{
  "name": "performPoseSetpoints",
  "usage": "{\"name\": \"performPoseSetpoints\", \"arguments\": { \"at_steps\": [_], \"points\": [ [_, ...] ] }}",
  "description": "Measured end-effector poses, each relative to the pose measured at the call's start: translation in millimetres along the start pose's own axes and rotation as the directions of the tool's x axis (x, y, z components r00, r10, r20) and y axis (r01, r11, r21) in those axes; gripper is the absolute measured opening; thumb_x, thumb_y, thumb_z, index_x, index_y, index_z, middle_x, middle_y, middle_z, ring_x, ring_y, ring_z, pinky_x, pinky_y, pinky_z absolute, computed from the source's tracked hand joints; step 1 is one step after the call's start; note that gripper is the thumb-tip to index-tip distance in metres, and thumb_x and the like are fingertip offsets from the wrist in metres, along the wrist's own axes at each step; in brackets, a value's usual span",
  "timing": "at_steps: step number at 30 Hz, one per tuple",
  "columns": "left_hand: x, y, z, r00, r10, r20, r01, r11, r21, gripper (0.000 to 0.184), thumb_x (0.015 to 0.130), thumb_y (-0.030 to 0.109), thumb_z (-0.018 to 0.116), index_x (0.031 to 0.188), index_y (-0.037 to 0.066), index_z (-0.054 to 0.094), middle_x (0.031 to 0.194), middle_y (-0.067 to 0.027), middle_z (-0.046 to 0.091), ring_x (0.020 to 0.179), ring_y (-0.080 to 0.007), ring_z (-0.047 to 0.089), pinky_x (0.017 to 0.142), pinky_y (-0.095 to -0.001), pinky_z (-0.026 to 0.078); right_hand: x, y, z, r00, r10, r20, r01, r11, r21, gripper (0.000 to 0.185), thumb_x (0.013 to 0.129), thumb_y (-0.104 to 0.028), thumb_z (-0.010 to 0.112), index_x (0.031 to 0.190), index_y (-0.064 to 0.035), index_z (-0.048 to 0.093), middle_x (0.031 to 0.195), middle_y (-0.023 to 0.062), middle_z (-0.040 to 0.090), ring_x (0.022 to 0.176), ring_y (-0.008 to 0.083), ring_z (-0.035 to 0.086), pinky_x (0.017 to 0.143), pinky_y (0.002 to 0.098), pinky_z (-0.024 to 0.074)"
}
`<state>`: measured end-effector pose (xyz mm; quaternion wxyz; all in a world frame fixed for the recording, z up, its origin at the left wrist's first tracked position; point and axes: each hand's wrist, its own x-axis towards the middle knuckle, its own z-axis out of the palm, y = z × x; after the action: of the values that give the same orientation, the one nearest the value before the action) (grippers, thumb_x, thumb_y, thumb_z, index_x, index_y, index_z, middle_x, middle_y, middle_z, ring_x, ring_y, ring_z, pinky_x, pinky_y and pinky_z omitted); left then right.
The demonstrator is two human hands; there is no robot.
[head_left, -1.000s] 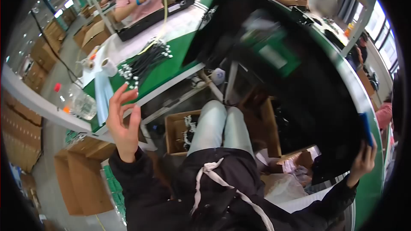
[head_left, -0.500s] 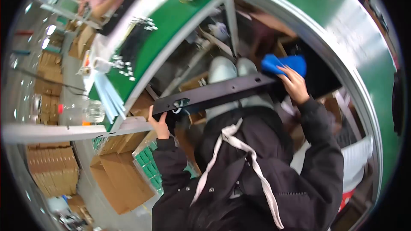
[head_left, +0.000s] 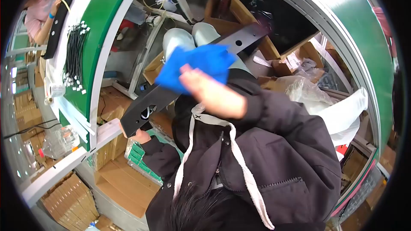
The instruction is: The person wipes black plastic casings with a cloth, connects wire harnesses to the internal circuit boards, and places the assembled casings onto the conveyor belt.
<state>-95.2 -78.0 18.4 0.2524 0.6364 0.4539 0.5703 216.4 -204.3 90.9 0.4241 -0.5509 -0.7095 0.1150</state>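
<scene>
The long black bar [head_left: 160,99] lies slantwise across your lap, its far end past your knees [head_left: 176,40]; whether it touches your legs is hidden. It has a round hole towards the far end and a longer opening near the other. Your left hand [head_left: 140,136] is closed around that nearer end, partly hidden by it. Over the bar's middle, your right hand [head_left: 214,94] holds a bunched blue cloth [head_left: 199,64] against it; the hand is blurred, so how far its fingers bend you cannot tell. Beyond the bar's far end stands an open cardboard box [head_left: 269,48] with dark contents. Left of the bar, a bundle of black cables [head_left: 74,53] with white ends lies on the green bench [head_left: 104,10]. Well right of the bar hangs a white bag [head_left: 342,124]. Farther left, beyond the cables, is a co-worker in pink [head_left: 40,13].
</scene>
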Motion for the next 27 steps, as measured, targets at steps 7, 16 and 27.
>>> {"name": "performPoseSetpoints", "arguments": {
  "at_steps": [7,16,27],
  "points": [
    [-11.8,9.8,-1.4,1.000,0.023,-0.009,-0.023,0.998,0.054,0.030,0.077,0.006,0.056,0.104,-0.008,0.057,0.101,-0.0118,0.061,0.088,-0.0195,0.057,0.079,-0.0322,0.046,30.3,-19.4,20.7,0.963,-0.269,-0.007,0.262,0.945,-0.197,0.036,0.075,-0.012,0.054,0.110,-0.0030,0.055,0.120,0.0110,0.053,0.115,0.0261,0.050,0.098,0.0402,0.0393],
    [-2.6,41.9,20.7,0.999,-0.034,-0.035,0.040,0.979,0.202,0.068,0.076,0.059,0.056,0.099,-0.005,0.059,0.093,-0.0139,0.062,0.085,-0.0207,0.061,0.075,-0.0324,0.048,-20.5,80.8,-55.9,0.981,0.065,-0.181,-0.103,0.973,-0.208,0.037,0.060,0.008,0.052,0.096,-0.0013,0.051,0.121,0.0209,0.052,0.123,0.0424,0.040,0.104,0.0512,0.0291],
    [-19.4,73.4,45.3,0.970,-0.240,-0.044,0.235,0.968,-0.086,0.052,0.075,0.039,0.063,0.102,-0.005,0.058,0.096,-0.0118,0.063,0.087,-0.0203,0.061,0.080,-0.0311,0.047,60.5,-97.3,81.0,0.874,-0.469,-0.123,0.437,0.872,-0.223,0.024,0.080,-0.019,0.053,0.099,-0.0048,0.053,0.120,0.0226,0.053,0.112,0.0359,0.052,0.098,0.0429,0.0402]
  ]
}}
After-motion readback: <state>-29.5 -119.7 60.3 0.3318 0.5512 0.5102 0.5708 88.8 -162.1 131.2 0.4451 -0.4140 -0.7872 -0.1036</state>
